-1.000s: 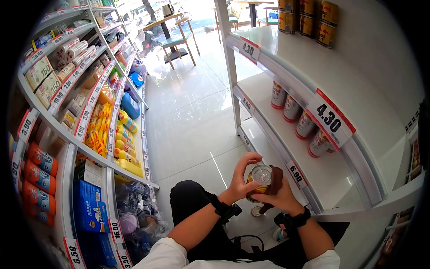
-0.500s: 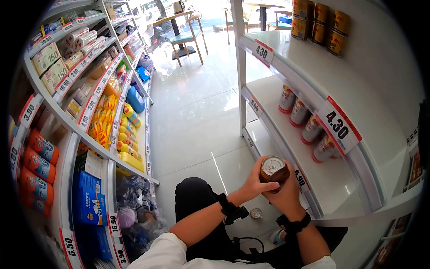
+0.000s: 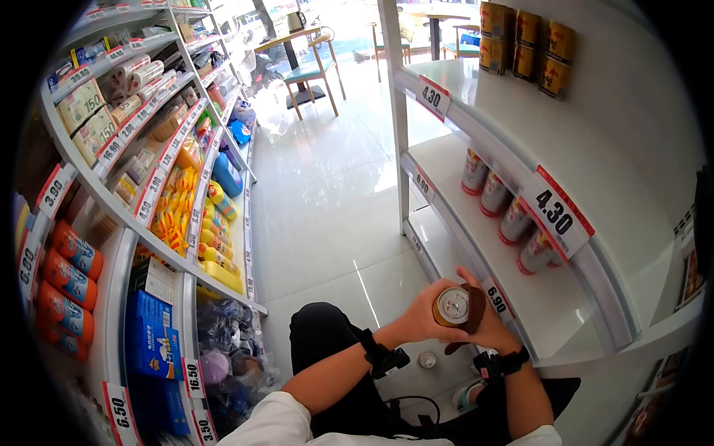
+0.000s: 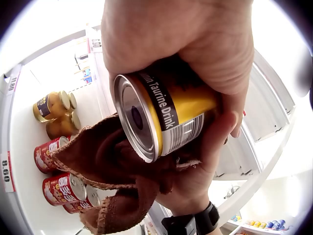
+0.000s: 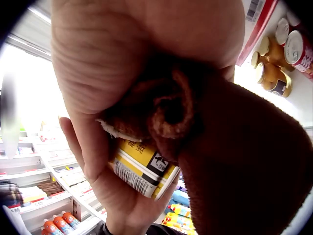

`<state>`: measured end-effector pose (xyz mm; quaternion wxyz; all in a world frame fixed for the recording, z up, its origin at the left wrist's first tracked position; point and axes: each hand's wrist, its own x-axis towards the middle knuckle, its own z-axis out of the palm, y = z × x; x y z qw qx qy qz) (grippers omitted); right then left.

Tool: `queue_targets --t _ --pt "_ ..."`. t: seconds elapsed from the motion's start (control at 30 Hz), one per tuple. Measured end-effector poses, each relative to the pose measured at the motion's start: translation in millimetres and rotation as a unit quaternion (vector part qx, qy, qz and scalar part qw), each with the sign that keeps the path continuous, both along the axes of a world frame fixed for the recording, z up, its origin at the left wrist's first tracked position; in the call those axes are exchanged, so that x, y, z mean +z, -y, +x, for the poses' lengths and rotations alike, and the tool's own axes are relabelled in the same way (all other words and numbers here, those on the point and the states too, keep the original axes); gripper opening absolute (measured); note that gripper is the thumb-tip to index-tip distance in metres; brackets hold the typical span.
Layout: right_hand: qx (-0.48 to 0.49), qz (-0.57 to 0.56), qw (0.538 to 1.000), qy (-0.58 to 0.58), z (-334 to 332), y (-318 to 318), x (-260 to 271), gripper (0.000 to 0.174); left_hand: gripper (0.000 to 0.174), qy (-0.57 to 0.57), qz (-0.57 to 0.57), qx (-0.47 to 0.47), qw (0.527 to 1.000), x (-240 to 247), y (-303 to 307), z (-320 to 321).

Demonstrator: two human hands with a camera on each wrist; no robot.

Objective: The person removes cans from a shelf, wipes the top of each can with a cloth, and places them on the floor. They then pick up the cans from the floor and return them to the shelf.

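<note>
My left hand (image 3: 424, 316) grips a gold drink can (image 3: 451, 306), its lid facing up in the head view. In the left wrist view, the can's bare metal bottom and a black band reading "Taurine Drink" show between the fingers. A brown cloth (image 3: 474, 308) is bunched in my right hand (image 3: 491, 331), which presses it to the can's side. Folds of the cloth hang loosely beyond the fingers in both wrist views. Below the hands, a small round can top (image 3: 427, 360) shows near the floor.
On my right, a white shelf unit (image 3: 595, 297) carries gold cans (image 3: 554, 59) on top and white-and-red cans (image 3: 515, 223) lower down. A stocked shelf (image 3: 216, 275) runs along my left. Tiled floor (image 3: 320, 223) leads to a chair (image 3: 316, 70) and tables.
Both hands have moved right and closer to the shelf with the can. The right hand has shifted the cloth around to the can's right side.
</note>
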<state>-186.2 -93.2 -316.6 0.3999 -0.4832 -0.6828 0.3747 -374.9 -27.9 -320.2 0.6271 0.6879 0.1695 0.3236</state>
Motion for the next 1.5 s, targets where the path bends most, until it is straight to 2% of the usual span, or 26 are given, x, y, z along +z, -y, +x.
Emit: queue_targets --t 0.17,0.23,0.27,0.3,0.37,0.4,0.43,0.5,0.53,0.67,0.7,0.73,0.77,0.8,0.83,0.87,0.93,1.07,1.13,1.17,1.23,1.3,1.37,1.43,1.5 --pt "-0.012 0.005 0.998 -0.056 -7 -3 -21 0.131 0.073 0.025 -0.007 0.038 0.999 4 3 -4" --pt "-0.042 0.057 0.994 -0.089 -16 -6 -33 0.129 0.070 0.063 0.000 0.077 0.995 0 0 -6" --pt "-0.039 0.097 0.994 -0.030 -22 -3 -17 0.124 0.066 0.074 -0.030 0.098 0.992 -3 -2 -9" --pt "-0.038 0.097 0.994 -0.029 -31 -1 -13 0.124 0.066 0.074 -0.030 0.099 0.992 -8 -4 -10" --pt "-0.021 0.015 0.975 -0.221 -43 1 -9 0.119 0.063 0.195 -0.209 0.056 0.957 -12 -8 -12" --pt "-0.019 0.042 0.986 -0.159 -42 0 -8 0.113 0.065 0.235 -0.283 0.035 0.929 -11 -5 -14" --pt "-0.020 0.043 0.986 -0.160 -46 0 -9 0.113 0.065 0.234 -0.283 0.035 0.930 -12 -6 -12" --pt "-0.043 0.043 0.971 -0.233 -59 2 -13 0.109 0.066 0.304 -0.322 0.002 0.897 -12 -9 -9" --pt "-0.050 0.052 0.975 -0.213 -59 3 -13 0.096 0.061 0.322 -0.312 -0.028 0.893 -12 -10 -10" --pt "-0.083 0.074 0.982 -0.155 -48 5 -22 0.085 0.070 0.240 -0.276 0.020 0.930 -8 -5 -8" --pt "-0.097 0.084 0.979 -0.161 -47 6 -15 0.077 0.070 0.241 -0.278 0.017 0.930 -6 -6 -7" --pt "-0.110 0.094 0.975 -0.167 -46 5 -10 0.069 0.073 0.204 -0.207 0.037 0.956 -3 -9 -9" --pt "-0.113 0.093 0.975 -0.167 -44 5 -8 0.069 0.076 0.165 -0.135 0.056 0.975 6 -11 -11" --pt "-0.162 0.016 0.948 -0.274 -42 4 -8 0.061 0.079 0.146 -0.117 0.085 0.979 15 -10 -13" --pt "-0.209 -0.060 0.901 -0.376 -41 2 -3 0.054 0.079 0.145 -0.119 0.081 0.979 17 -13 -15" --pt "-0.208 -0.050 0.892 -0.398 -40 1 13 0.044 0.082 0.087 -0.069 0.083 0.990 18 -14 -16" --pt "-0.243 -0.049 0.888 -0.388 -34 -1 13 0.044 0.081 0.015 0.008 0.091 0.996 14 -16 -13" --pt "-0.307 -0.003 0.896 -0.321 -29 -4 -10 0.036 0.073 -0.042 -0.032 0.063 0.997 11 -17 -16" --pt "-0.318 0.045 0.910 -0.262 -28 -6 -22 0.029 0.067 -0.145 0.009 0.054 0.988 16 -16 -20" --pt "-0.316 0.043 0.910 -0.263 -29 -6 -25 0.029 0.067 -0.147 0.008 0.055 0.988 16 -15 -21" --pt "-0.350 0.036 0.906 -0.235 -33 -5 -27 0.028 0.069 -0.176 0.093 0.058 0.978 15 -13 -19" --pt "-0.349 0.042 0.911 -0.217 -34 -2 -27 0.028 0.068 -0.135 0.104 0.054 0.984 8 -12 -16" --pt "-0.350 0.044 0.915 -0.195 -34 -1 -30 0.028 0.068 -0.168 0.178 0.072 0.967 9 -7 -15" --pt "-0.368 -0.014 0.896 -0.247 -29 -4 -39 0.033 0.066 -0.144 0.192 0.102 0.965 5 -3 -11" --pt "-0.386 -0.043 0.885 -0.256 -32 -9 -25 0.035 0.065 -0.121 0.210 0.132 0.961 3 -2 -9"
